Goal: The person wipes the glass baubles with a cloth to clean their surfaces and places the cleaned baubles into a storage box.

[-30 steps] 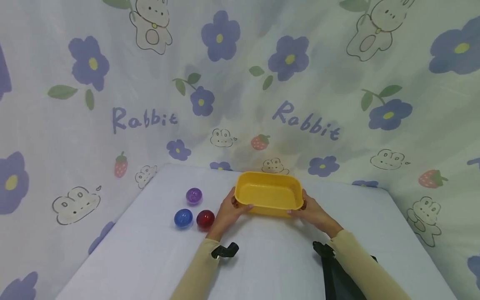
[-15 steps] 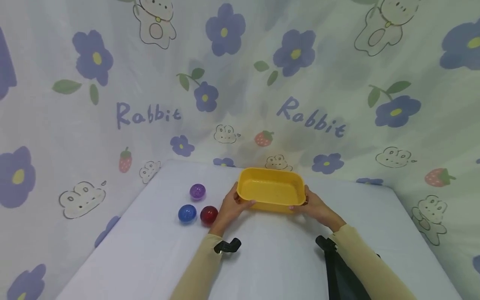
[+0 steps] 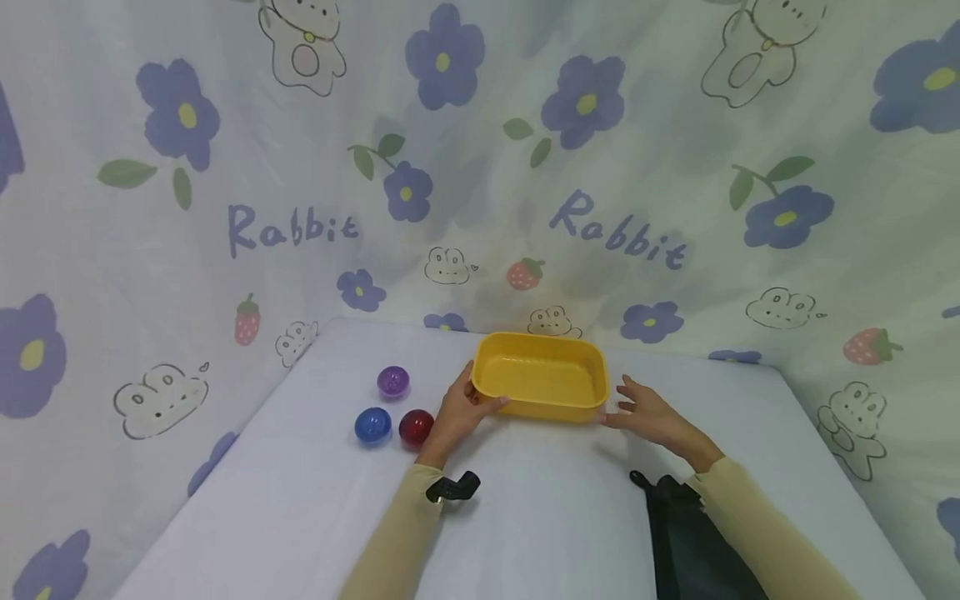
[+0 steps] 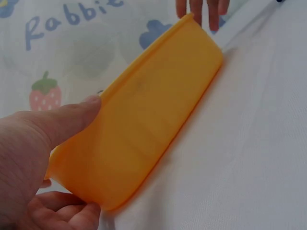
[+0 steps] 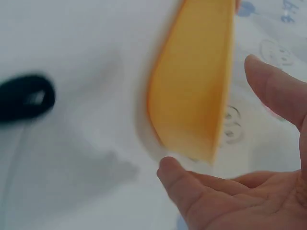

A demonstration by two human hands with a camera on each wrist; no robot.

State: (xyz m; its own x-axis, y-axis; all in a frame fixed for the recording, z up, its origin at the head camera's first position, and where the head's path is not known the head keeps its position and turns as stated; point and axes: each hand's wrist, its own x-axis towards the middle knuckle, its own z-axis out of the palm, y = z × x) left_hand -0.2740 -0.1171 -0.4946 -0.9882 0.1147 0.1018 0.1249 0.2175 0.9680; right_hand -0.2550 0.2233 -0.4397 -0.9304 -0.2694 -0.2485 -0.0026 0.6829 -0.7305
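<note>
A yellow rectangular plastic container (image 3: 543,411) sits at the back of the white table, its inside facing up. My left hand (image 3: 456,417) grips its left end; in the left wrist view the thumb lies along the upper edge and the fingers curl in low by the end wall. Off the right end, my right hand (image 3: 658,423) has let its fingers spread, with a gap between them and the container (image 5: 192,86) in the right wrist view. Three shiny balls rest left of my left hand: purple (image 3: 393,382), blue (image 3: 372,426) and red (image 3: 416,428), the red one close to the wrist.
A black fabric pouch (image 3: 693,542) with a loop at its top lies at the front right, partly under my right forearm. Behind the table hangs a white curtain (image 3: 480,167) printed with flowers and rabbits. A black strap piece (image 3: 453,487) is on my left wrist.
My right hand has let go of the container's right end and drawn off to the right, uncovering more of the black pouch. The left hand keeps its grip; the container stays put.
</note>
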